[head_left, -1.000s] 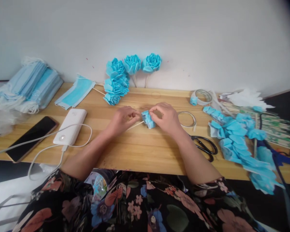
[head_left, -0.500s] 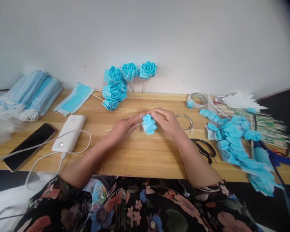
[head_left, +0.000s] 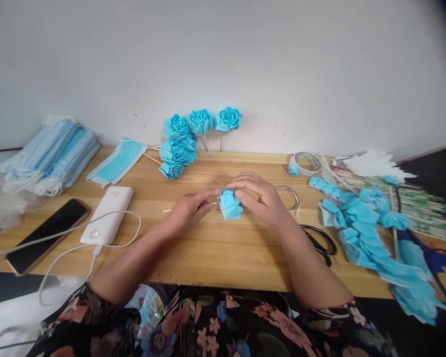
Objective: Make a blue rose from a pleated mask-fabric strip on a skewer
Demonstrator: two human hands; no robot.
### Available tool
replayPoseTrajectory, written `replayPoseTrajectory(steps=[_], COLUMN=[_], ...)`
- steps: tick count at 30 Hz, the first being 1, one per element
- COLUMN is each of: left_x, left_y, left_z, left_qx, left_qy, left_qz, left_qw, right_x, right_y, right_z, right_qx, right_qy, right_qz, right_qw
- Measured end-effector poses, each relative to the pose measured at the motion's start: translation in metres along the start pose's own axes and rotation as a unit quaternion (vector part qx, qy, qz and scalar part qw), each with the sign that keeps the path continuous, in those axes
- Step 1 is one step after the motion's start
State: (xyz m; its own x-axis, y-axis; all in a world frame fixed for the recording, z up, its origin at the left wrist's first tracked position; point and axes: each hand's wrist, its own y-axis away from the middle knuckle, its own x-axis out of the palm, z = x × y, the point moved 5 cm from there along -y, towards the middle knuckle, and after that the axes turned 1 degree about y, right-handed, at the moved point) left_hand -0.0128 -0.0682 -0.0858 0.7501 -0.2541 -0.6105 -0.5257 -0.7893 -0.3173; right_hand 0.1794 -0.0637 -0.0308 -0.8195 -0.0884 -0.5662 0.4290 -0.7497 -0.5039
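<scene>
Between my hands is a small blue flower head [head_left: 231,205] of layered, mask-like fabric, on a thin wooden stick [head_left: 167,210]. My left hand [head_left: 194,208] is closed round the stick, whose tail end sticks out on the far side of the fingers. The fingers and thumb of my right hand [head_left: 259,198] grip the petals from the right and the top. Part of the flower is hidden behind these fingers. Close by on the right lie a narrow tape ring [head_left: 296,197] and black-handled scissors [head_left: 325,245], their blades hidden under my forearm.
Finished blue flowers [head_left: 199,122] on sticks rest at the back near the wall. Stacked masks [head_left: 55,153], a phone [head_left: 48,235] and a white power bank [head_left: 107,215] with a cable are left. Blue petal strips [head_left: 362,228], a tape roll [head_left: 305,164] and wrapped sticks [head_left: 427,208] are right.
The whole scene sits slightly lower in the view. The flower head has turned a little, showing more of its petals, and my right fingers have shifted on it. Both hands keep their hold.
</scene>
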Motion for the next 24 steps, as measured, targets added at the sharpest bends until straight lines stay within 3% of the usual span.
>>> replayPoseTrajectory(steps=[8,17,24], left_x=[-0.002,-0.004,-0.007], left_y=[0.000,0.001,-0.001], left_z=[-0.007,-0.003,0.002], left_qx=[-0.022,-0.037,0.031], left_qy=[0.043,0.107,-0.025], left_qz=[0.019,0.029,-0.021], left_qw=[0.999,0.993,0.999], right_x=[0.000,-0.007,-0.014], right_y=[-0.001,-0.002,-0.002], right_z=[0.008,0.008,0.015], right_qx=[-0.074,-0.077,-0.033], right_qy=[0.048,-0.008,0.010], right_qz=[0.009,0.024,-0.013], right_qw=[0.996,0.997,0.999])
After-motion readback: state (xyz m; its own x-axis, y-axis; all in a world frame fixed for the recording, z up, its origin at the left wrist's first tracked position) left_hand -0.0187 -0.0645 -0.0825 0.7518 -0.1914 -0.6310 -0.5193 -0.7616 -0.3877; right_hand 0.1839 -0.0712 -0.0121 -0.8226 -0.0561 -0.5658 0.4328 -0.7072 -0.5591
